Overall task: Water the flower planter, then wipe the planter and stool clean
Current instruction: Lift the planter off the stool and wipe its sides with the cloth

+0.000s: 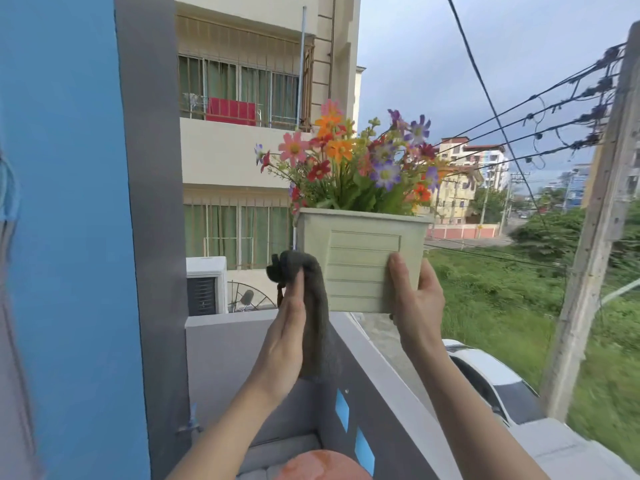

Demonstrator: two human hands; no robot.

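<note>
Orange stool below; left hand gripping cloth, right hand gripping planter.

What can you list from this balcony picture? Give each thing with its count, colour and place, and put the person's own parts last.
planter: one, pale green, held up in the air at centre
flowers: one bunch, pink, orange, red and purple, standing in the planter
cloth: one, dark grey, against the planter's left side
stool: one, reddish-orange, bottom edge, only partly in view
balcony wall: one, grey with blue squares, below the planter
car: one, white, on the ground beyond the wall
utility pole: one, grey, right side
left hand: one, gripping the cloth
right hand: one, gripping the planter's right side
</note>
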